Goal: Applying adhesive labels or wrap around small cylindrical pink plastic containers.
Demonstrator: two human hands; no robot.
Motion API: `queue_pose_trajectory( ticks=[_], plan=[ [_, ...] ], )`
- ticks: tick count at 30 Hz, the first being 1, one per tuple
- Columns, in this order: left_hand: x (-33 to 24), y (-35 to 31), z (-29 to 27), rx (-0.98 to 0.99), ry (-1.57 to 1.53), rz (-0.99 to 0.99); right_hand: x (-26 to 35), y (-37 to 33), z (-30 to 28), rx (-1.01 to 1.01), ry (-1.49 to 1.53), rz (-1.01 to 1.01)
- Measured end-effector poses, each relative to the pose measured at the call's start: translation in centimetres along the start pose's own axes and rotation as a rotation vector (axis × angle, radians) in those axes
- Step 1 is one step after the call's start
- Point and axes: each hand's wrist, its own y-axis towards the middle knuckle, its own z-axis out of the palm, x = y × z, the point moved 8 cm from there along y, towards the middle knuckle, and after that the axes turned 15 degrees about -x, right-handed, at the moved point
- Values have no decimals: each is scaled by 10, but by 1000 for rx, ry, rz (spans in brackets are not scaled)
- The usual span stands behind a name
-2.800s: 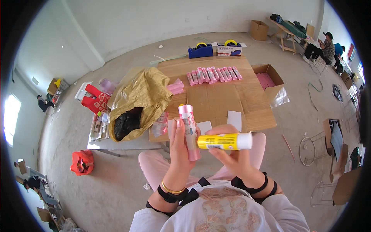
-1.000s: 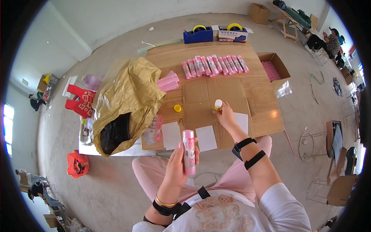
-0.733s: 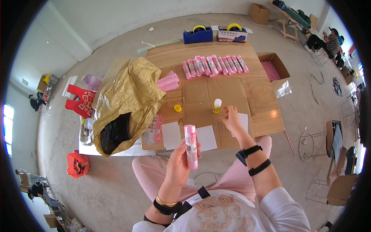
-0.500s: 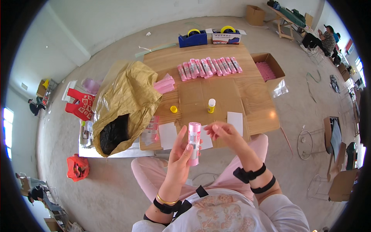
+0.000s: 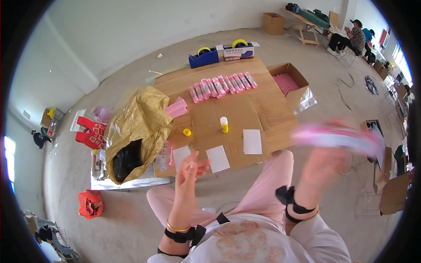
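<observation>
The pink roll (image 5: 337, 139) has passed from the left to the right: half a second earlier it stood upright in the left hand (image 5: 189, 170), whereas it now lies crosswise in the right hand (image 5: 325, 163), to the right of the wooden table (image 5: 280, 118). The left hand is thus freed of its load. The glue stick (image 5: 224, 125) stands on the cardboard sheet (image 5: 206, 115), its yellow cap (image 5: 187, 132) lying apart to the left.

Pose: the left hand is raised at the table's near edge, beside the middle white card (image 5: 218, 158), its fingers loosely bent and parted, with nothing between them. The right hand is raised on the right, closed about the roll; motion blur prevents telling where each finger lies. A row of similar rolls (image 5: 222, 87) occupies the far part of the table.
</observation>
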Motion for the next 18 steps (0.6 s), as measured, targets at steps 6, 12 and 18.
queue_pose_trajectory(
  ticks=[6, 12, 18],
  plan=[
    [1, 11, -6, -51, -73, 20, 3, 47, -87, -97, -1744, -572],
    [-2, 14, -34, -186, -125, -48, 122, -66, 103, -277, -824, -1516],
    [-4, 28, 3, -78, -51, 34, 33, 27, -62, -252, -1815, -861]
  ],
)
